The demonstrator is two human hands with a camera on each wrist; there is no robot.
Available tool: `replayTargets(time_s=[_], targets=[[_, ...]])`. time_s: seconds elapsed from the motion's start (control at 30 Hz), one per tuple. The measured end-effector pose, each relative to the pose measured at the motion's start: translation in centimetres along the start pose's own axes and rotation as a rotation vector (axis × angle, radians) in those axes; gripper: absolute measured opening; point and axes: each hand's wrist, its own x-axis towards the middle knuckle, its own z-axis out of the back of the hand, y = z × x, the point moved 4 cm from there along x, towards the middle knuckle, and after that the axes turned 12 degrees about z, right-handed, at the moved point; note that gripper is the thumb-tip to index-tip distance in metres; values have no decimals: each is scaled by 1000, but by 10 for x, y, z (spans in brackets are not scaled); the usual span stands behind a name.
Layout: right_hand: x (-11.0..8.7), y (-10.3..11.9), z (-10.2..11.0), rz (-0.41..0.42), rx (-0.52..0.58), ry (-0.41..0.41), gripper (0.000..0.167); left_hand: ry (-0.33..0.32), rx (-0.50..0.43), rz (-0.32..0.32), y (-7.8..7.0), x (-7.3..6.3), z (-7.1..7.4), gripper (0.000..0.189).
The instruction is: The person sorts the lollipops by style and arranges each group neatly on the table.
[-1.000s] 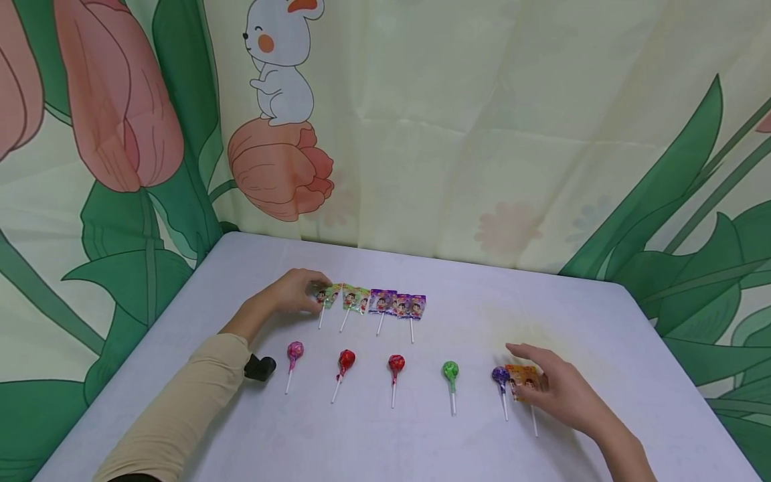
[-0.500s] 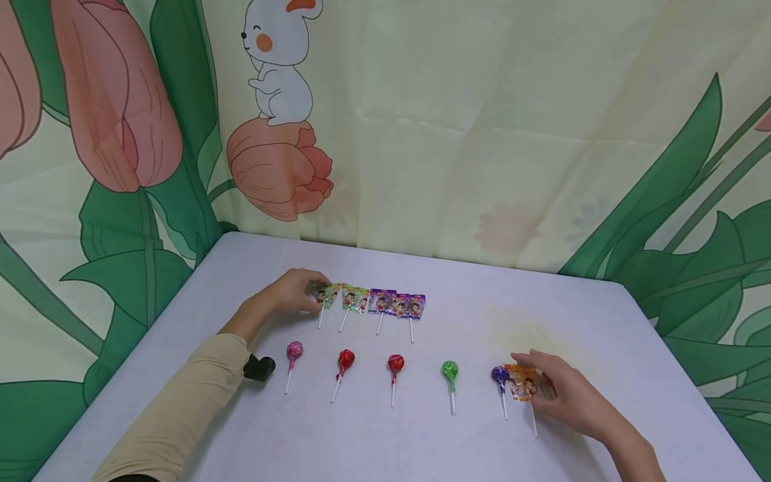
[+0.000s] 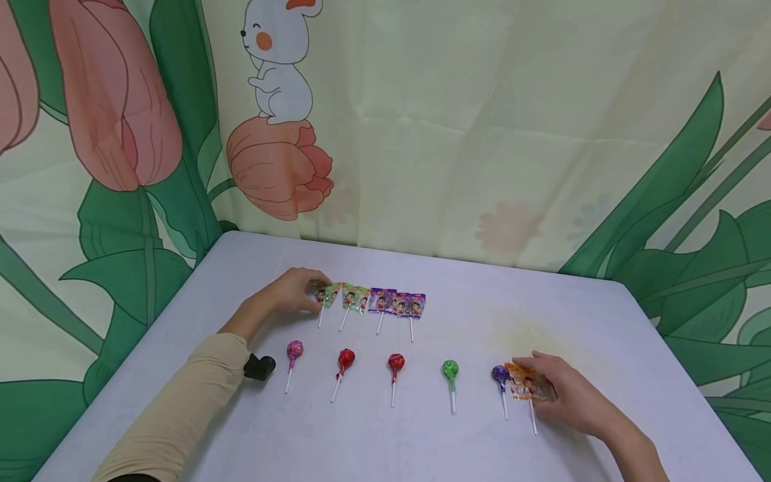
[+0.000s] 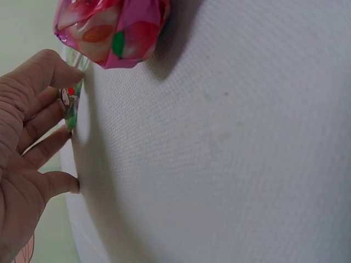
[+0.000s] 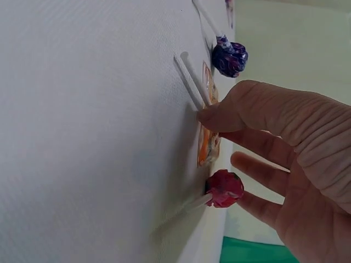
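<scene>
At the left end of the back row my left hand [image 3: 295, 291] pinches the edge of a flat lollipop in a green wrapper [image 3: 331, 293]; in the left wrist view the green wrapper [image 4: 70, 104] shows between thumb and fingers. On the right, my right hand [image 3: 572, 391] holds a flat lollipop in an orange wrapper [image 3: 521, 381], its thumb on the wrapper by the white stick. Just left of that lies a purple ball lollipop [image 3: 500, 375]. A red ball lollipop [image 5: 225, 188] sits by my right fingers in the right wrist view; the hand hides it in the head view.
Beside the left hand, another green-wrapped lollipop [image 3: 355, 298] and two purple-wrapped ones [image 3: 382, 301] continue the back row. In front lie ball lollipops: pink [image 3: 294, 349], red [image 3: 346, 359], red [image 3: 395, 363] and green [image 3: 450, 369]. A patterned curtain [image 3: 421, 167] hangs behind the white table [image 3: 361, 442].
My right hand has shifted slightly right and closed its thumb and fingers onto the orange-wrapped lollipop, which now sits a little tilted. My left hand has stayed in place.
</scene>
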Motion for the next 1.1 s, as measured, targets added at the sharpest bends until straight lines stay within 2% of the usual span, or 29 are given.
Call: replayTargets(time_s=[0.3, 0.73, 1.1], targets=[[4, -1, 1, 15, -29, 23, 65, 5, -3, -1, -1, -1, 1, 53], [9, -3, -2, -62, -3, 28, 60, 3, 0, -1, 1, 1, 0, 53], [12, -3, 1, -25, -8, -6, 58, 6, -1, 11, 0, 0, 0, 52]])
